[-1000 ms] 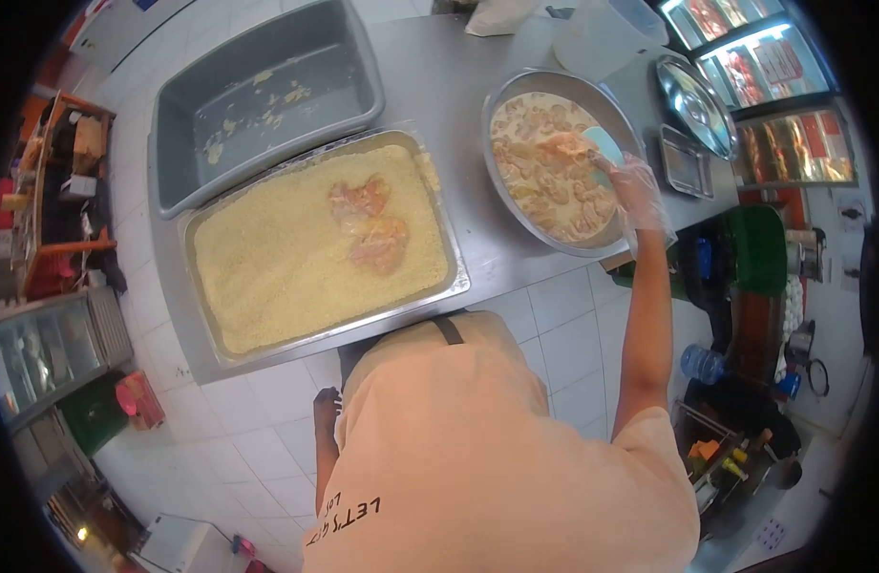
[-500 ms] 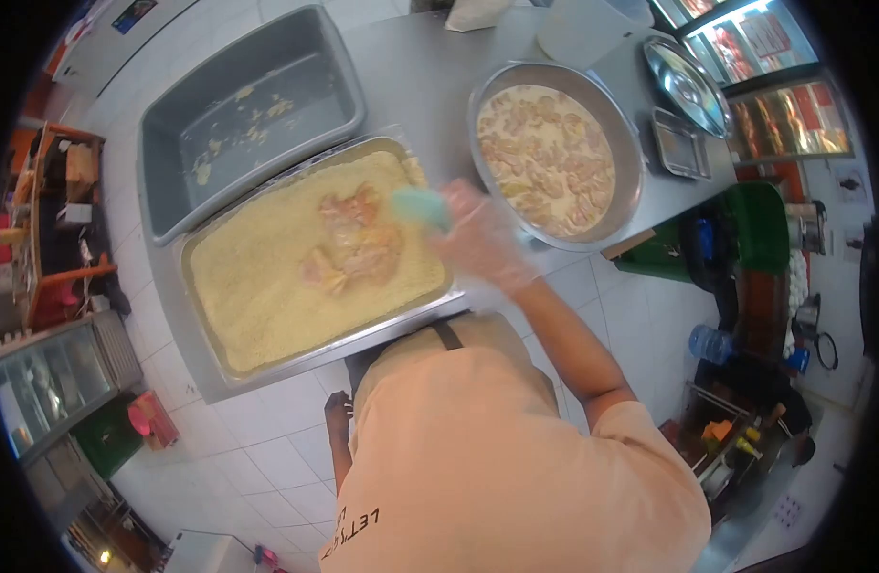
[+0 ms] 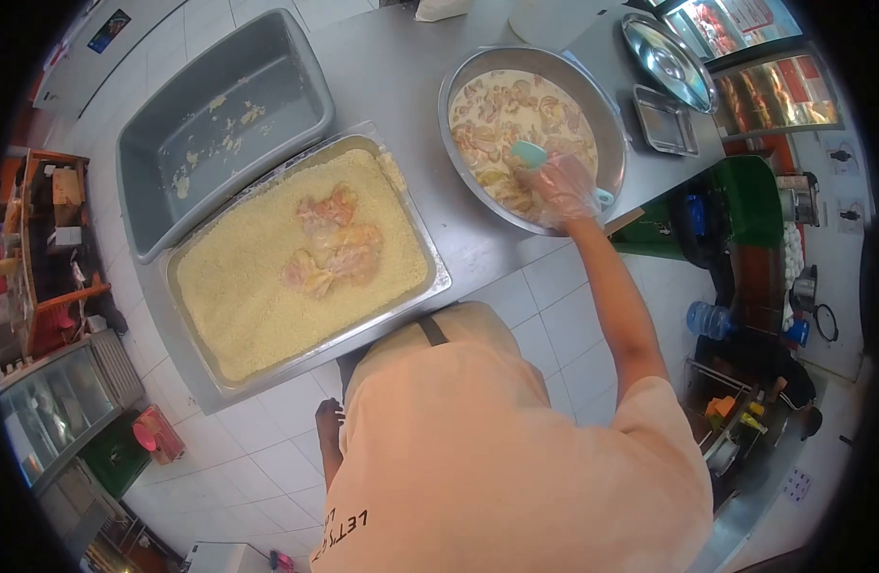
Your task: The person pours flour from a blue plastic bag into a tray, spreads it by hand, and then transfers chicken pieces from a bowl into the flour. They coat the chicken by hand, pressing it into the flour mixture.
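Gripping teal utensil (image 3: 528, 153), closed right hand (image 3: 561, 183) at bowl's (image 3: 607, 158) near rim, tabletop (image 3: 461, 234) gap before tray (image 3: 443, 278), left hand's (image 3: 329, 417) grip unclear.

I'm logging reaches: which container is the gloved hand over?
The round metal bowl; no hand is over the grey tub or the crumb-filled tray.

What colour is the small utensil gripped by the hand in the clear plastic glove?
The small utensil is pale turquoise; it shows best in the head view.
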`<state>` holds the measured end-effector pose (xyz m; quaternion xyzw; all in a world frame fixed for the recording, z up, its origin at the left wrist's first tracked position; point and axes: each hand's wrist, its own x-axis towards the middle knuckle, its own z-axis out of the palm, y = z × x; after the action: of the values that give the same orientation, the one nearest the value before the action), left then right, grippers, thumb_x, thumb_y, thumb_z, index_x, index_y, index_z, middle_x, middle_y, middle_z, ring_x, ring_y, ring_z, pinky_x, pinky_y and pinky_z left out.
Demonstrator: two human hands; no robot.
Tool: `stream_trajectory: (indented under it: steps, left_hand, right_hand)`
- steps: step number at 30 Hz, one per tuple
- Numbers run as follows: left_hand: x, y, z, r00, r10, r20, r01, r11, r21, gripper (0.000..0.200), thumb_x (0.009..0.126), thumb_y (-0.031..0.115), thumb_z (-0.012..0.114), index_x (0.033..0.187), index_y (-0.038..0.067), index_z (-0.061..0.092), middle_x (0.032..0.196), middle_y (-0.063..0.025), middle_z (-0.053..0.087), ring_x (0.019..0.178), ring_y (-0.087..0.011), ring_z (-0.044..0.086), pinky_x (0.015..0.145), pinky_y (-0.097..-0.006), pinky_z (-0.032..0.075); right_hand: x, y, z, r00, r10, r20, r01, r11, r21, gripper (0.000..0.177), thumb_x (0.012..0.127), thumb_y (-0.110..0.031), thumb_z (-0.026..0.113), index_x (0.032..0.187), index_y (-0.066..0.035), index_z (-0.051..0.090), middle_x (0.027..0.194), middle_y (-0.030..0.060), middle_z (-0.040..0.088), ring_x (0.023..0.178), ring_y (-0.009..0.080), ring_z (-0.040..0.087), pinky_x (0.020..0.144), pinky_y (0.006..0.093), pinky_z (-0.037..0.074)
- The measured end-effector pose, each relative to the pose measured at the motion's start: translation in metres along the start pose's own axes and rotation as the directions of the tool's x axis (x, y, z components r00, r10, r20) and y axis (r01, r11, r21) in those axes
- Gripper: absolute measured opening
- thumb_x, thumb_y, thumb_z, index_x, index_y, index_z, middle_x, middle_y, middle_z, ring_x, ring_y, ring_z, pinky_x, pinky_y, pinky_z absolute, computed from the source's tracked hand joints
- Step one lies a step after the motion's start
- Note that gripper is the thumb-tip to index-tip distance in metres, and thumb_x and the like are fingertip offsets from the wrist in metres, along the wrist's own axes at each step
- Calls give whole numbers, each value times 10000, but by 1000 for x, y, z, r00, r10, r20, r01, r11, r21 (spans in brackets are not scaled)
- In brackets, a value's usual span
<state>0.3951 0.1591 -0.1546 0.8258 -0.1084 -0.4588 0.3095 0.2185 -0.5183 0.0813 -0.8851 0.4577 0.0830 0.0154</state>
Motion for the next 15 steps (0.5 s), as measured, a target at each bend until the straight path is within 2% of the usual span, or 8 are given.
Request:
stream_trajectory:
  steps: [2,3,6,7,8,12,14,15]
  left_hand:
    - [-4,51,-9,999,16,-34,-18,999,-43,271,912,296,507,913,36,583,760,-63,597,596,-157,583,539,-278,427]
    - [-7,79,-11,994,-88,-61,79,986,-146,264,909,297,511,914,43,582,754,-54,595,593,-146,580,530,-271,416]
    - [-3,105,-10,970,-227,-90,192,936,-295,254,903,297,514,911,53,584,747,-44,593,588,-133,575,521,-262,404]
    - [-4,106,-9,962,-257,-98,212,919,-332,250,901,296,514,908,57,587,747,-43,593,588,-132,574,521,-260,403]
    - [-4,103,-7,958,-266,-104,217,915,-340,250,901,296,514,908,57,587,747,-43,593,588,-132,574,521,-260,403]
    - [7,73,10,969,-238,-60,204,917,-342,262,902,307,514,891,59,598,738,-43,597,586,-127,568,521,-265,413]
    - [0,55,14,962,-263,-76,221,909,-353,269,903,312,514,886,57,600,741,-44,603,586,-127,565,519,-268,417]
    - [-3,49,18,979,-183,-92,151,948,-279,276,903,315,516,890,53,603,747,-45,610,586,-128,561,518,-270,422]
  right_hand:
    - [5,2,-12,1000,-31,6,31,996,-83,360,821,-487,611,989,-185,710,907,125,673,776,264,660,670,375,521]
    - [3,3,-27,999,-34,5,34,996,-83,360,821,-487,611,989,-185,710,907,125,673,776,264,660,670,375,521]
    - [2,23,-50,976,111,189,-125,990,64,269,867,-419,591,959,-204,723,849,117,676,746,252,651,650,365,518]
    - [3,49,-34,995,-98,-25,97,994,-43,272,864,-417,601,968,-197,722,828,109,676,745,250,645,644,360,507]
    - [6,62,-26,922,-325,-211,288,939,-189,277,861,-416,611,976,-190,721,808,101,676,745,248,640,639,355,496]
    - [-6,31,-64,908,-354,-223,296,920,-257,338,840,-437,640,1010,-154,712,778,93,667,759,247,630,648,331,484]
    - [-12,-13,-80,960,-248,-130,239,968,-80,367,815,-428,677,1007,-116,701,818,101,663,777,243,623,688,326,484]
    - [-14,-38,-84,953,-273,-132,267,962,-64,367,815,-428,677,1007,-116,701,818,101,663,777,243,623,688,326,484]
